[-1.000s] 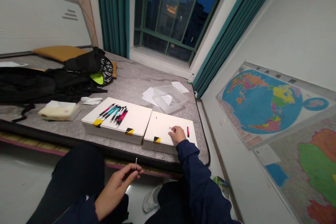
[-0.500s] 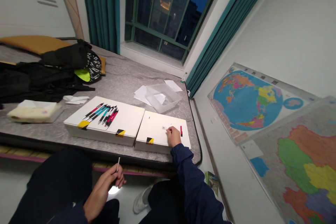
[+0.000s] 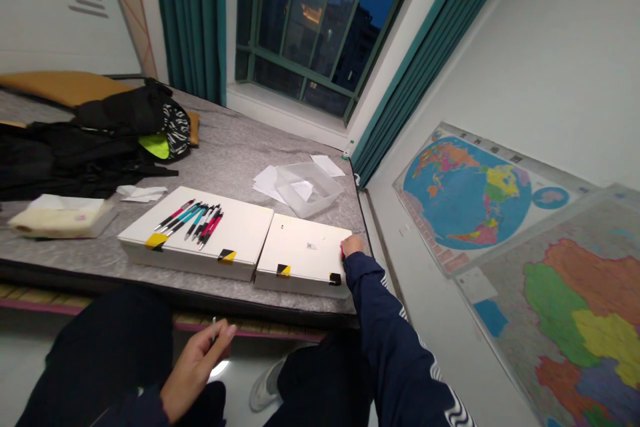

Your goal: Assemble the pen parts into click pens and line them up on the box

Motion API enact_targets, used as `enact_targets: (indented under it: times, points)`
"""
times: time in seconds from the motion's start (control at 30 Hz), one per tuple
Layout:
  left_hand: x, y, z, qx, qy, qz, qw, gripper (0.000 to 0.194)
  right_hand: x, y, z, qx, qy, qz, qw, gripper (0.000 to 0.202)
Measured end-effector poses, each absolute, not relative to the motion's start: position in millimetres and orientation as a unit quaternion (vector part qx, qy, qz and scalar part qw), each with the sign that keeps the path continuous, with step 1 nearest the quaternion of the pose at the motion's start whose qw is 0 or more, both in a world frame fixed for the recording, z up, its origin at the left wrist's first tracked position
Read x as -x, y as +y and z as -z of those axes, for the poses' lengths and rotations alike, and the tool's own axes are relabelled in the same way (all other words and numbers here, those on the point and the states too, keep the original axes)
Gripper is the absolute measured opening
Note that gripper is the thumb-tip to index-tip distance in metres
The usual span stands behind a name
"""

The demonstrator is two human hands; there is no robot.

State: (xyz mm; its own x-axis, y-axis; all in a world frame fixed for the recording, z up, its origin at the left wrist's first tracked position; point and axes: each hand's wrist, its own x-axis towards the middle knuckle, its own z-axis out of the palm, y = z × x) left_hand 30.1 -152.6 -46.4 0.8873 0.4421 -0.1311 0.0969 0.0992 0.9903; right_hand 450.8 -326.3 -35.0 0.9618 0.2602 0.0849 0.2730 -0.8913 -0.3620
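My left hand point(image 3: 203, 357) is above my lap, its fingers closed on a thin grey stick point(image 3: 214, 329). At the right edge of the smaller white box point(image 3: 295, 247), my right hand point(image 3: 353, 246) has its fingers closed around a small red piece point(image 3: 343, 251), mostly covered by the fingers. A small clear scrap point(image 3: 311, 246) and a tiny dark part point(image 3: 282, 227) lie on that box. Several red, teal, white and black pens point(image 3: 193, 220) lie on the larger white box point(image 3: 240, 227) to the left.
Behind the boxes stands a clear plastic tray point(image 3: 320, 190) beside white papers point(image 3: 265, 181). A tissue pack point(image 3: 63, 217), crumpled tissue point(image 3: 141, 193) and black bag point(image 3: 120, 110) are at left. Maps point(image 3: 465, 193) hang on the right wall.
My right hand has moved right, from the small clear scrap to the red piece at the box edge. The stick in my left hand shows less above the fingers.
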Motion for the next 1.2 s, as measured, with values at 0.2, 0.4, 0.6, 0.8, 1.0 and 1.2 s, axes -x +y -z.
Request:
enact_targets:
  times: [0.2,0.4,0.6,0.8,1.0,1.2]
  points:
    - [-31.1,-152.1,51.0,-0.628,0.233,-0.123,0.732,0.059,-440.1,-328.7,36.8,0.975,-0.076,-0.040,0.203,0.028]
    - [-28.5,-152.3,46.9,-0.605,0.241,-0.128,0.748,0.058,-425.7,-335.3,22.9,0.954,-0.044,-0.040,0.292,0.023]
    - [-25.7,-148.4,40.1,-0.640,0.208,-0.137,0.727,0.053,-385.2,-319.9,1.8,0.879,-0.047,-0.053,0.471,0.020]
    - [-30.5,-153.2,41.9,-0.623,0.197,-0.135,0.745,0.056,-256.3,-302.1,2.7,0.748,-0.089,-0.114,0.648,0.035]
    - [-36.4,-169.1,24.2,-0.730,0.134,-0.149,0.654,0.040,-141.2,-295.9,6.5,0.528,-0.037,-0.201,0.824,0.029]
    - [-39.3,-181.8,12.8,-0.780,0.115,-0.158,0.594,0.025,-106.6,-296.4,8.0,0.556,-0.032,-0.145,0.818,0.025]
